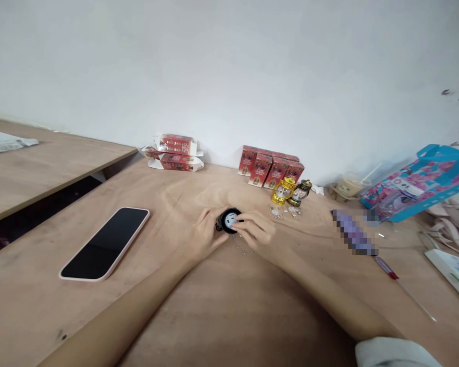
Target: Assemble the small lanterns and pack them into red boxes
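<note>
Now, nearest first, with the black round piece (229, 218) as landmark.

Pale sleeve (393, 352): on the right arm, well to the near right of the black round piece.

Screwdriver-like tool (385, 267): flat on the table (229, 326), well right of the black round piece, shaft toward the near right.

Phone (105, 244): screen up and dark, well left of the black round piece.

Thin outlined piece (244, 250): flat, just on the near side of the black round piece.

Black round piece: between the two hands; resting on the table or raised slightly, cannot tell which. Recessed end turned up toward the viewer, with pale disc (228, 222) exposed inside. Long axis apparently close to the line of sight; body mostly hidden behind rim and fingers, length beyond judging.

Left hand (207, 230): curved around the left side of the black round piece, thumb on the near side, grip apparently light.

Right hand (258, 229): fingers drawn together at the pale disc, apparently touching; cannot tell whether pinching anything small.

Progress, by judgement: partway. Apparently done: gold lantern (282, 191) and bronze lantern (301, 192), both upright and whole-looking, beyond and right of the black round piece. Apparently left: recessed end, not yet covered.

Floral bag (421, 178) and drink cup (350, 185): far right of the black round piece.

Closed red boxes (260, 168): standing grouped, beyond and slightly right of the black round piece.

Opened red boxes (178, 162): on their sides, flaps out, beyond and left of the black round piece.
</note>
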Action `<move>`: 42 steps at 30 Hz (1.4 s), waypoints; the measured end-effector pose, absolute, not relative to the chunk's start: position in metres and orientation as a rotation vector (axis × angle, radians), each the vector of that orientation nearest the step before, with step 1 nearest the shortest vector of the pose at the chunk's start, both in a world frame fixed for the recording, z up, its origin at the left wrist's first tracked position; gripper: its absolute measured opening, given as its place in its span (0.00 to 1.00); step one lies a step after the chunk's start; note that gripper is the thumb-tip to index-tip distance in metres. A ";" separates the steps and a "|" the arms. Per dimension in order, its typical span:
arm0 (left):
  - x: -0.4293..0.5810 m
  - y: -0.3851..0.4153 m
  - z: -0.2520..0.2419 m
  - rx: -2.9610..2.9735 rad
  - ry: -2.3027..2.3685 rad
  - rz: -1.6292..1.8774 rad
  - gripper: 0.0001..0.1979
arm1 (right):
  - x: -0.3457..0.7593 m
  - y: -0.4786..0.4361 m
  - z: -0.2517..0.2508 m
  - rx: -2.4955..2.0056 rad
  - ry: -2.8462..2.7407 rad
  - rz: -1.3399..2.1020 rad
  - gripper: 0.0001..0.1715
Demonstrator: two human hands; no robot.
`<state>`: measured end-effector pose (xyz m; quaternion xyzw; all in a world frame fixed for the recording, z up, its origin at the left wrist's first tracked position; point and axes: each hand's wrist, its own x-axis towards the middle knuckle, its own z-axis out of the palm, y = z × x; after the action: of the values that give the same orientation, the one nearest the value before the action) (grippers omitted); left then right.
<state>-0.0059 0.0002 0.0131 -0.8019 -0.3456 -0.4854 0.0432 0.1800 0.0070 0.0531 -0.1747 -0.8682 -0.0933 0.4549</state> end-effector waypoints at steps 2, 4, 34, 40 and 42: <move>-0.006 0.000 0.013 -2.445 -1.053 -1.492 0.25 | 0.182 0.008 0.050 -0.424 -2.145 -0.233 0.10; -0.006 0.001 0.012 -2.445 -1.074 -1.498 0.25 | 0.183 0.008 0.048 -0.419 -2.166 -0.257 0.11; -0.008 0.004 0.011 -2.387 -1.027 -1.499 0.24 | 0.184 0.013 0.050 -0.333 -2.214 -0.506 0.13; -0.011 0.004 0.012 -2.360 -1.094 -1.505 0.23 | 0.188 0.005 0.046 -0.447 -2.244 -0.655 0.17; -0.010 0.004 0.012 -2.341 -1.056 -1.515 0.23 | 0.188 0.004 0.046 -0.501 -2.217 -0.670 0.17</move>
<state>-0.0104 0.0040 0.0123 -0.7825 -0.3529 -0.5067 0.0800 0.1876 0.0036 0.0462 -0.1957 -0.8669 -0.2618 0.3764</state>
